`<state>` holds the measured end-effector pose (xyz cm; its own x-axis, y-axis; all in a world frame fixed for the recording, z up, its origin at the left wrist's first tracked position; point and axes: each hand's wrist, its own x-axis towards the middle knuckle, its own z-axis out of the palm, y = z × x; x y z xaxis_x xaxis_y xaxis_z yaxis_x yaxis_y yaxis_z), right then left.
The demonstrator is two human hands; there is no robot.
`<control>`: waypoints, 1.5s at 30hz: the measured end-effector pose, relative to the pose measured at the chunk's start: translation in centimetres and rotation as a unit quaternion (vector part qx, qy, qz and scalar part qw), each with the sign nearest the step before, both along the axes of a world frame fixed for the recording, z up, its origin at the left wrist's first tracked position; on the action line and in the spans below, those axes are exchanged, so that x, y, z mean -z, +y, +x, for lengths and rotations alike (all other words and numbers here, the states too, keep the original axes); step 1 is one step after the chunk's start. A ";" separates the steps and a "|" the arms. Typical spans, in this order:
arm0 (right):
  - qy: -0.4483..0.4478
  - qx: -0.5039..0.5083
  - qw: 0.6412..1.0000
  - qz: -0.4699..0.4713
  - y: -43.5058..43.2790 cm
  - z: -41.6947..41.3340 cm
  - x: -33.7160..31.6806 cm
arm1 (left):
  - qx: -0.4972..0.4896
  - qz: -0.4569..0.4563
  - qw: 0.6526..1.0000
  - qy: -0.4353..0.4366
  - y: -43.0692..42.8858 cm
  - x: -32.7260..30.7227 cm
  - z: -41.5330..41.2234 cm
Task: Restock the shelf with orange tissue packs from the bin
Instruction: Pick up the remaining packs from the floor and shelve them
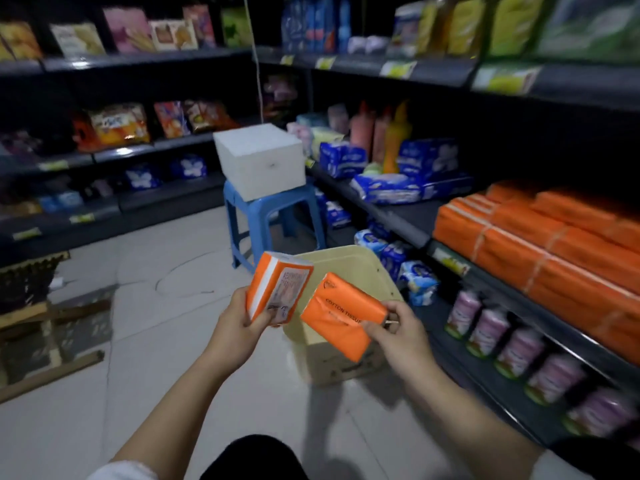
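Note:
My left hand [239, 327] grips an orange tissue pack [280, 287] with its printed label side toward me, held up above the floor left of the bin. My right hand [398, 332] pinches the corner of a second orange tissue pack [341, 318], which hangs tilted over the cream bin [349, 261]. The bin stands on the floor in front of the right-hand shelf. On that shelf [446, 252] lie rows of orange tissue packs [540, 244], stacked and banded.
A blue plastic stool [273, 213] carrying a white foam box [259, 159] stands behind the bin. Blue tissue packs [391, 188] lie further along the shelf, purple-labelled cans [519, 348] fill the shelf below. A wooden frame [45, 334] sits at the left.

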<state>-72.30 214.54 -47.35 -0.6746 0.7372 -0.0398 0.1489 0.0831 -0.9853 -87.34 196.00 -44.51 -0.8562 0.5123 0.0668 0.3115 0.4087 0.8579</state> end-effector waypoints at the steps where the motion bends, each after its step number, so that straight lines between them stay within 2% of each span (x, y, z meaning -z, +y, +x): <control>1: 0.004 0.014 1.000 0.002 0.7 1.3 -0.7 | 0.019 0.002 1.000 0.014 1.0 -1.0 1.0; 8: 0.071 0.102 0.992 0.031 6.7 11.1 -5.4 | 0.104 0.019 0.976 0.192 10.2 -6.7 8.8; 12: 0.073 0.161 0.984 0.037 10.7 16.8 -6.7 | 0.141 0.033 0.962 0.231 15.1 -7.5 12.3; 19: 0.004 0.288 0.952 0.101 20.1 26.3 -7.8 | 0.232 0.039 0.902 0.363 21.9 -6.0 15.5; 21: -0.014 0.320 0.943 0.097 22.9 28.5 -8.1 | 0.261 0.064 0.891 0.365 23.5 -5.7 16.1; 25: -0.042 0.370 0.925 0.073 27.5 31.9 -8.7 | 0.288 0.079 0.893 0.336 26.2 -5.4 17.3; 31: -0.062 0.409 0.910 0.020 31.6 32.8 -9.5 | 0.308 0.099 0.885 0.334 29.1 -4.7 18.1; 38: -0.089 0.368 0.925 -0.021 33.6 32.1 -10.1 | 0.342 0.147 0.873 0.317 31.1 -4.3 18.8; 45: -0.117 0.340 0.933 -0.018 33.9 31.3 -10.7 | 0.381 0.150 0.862 0.300 32.6 -3.7 19.7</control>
<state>-40.98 248.41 -36.62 -0.0214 0.9870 -0.1594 0.3662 -0.1406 -0.9199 -67.64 228.60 -40.84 -0.0447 0.7931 0.6075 0.8159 -0.3219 0.4802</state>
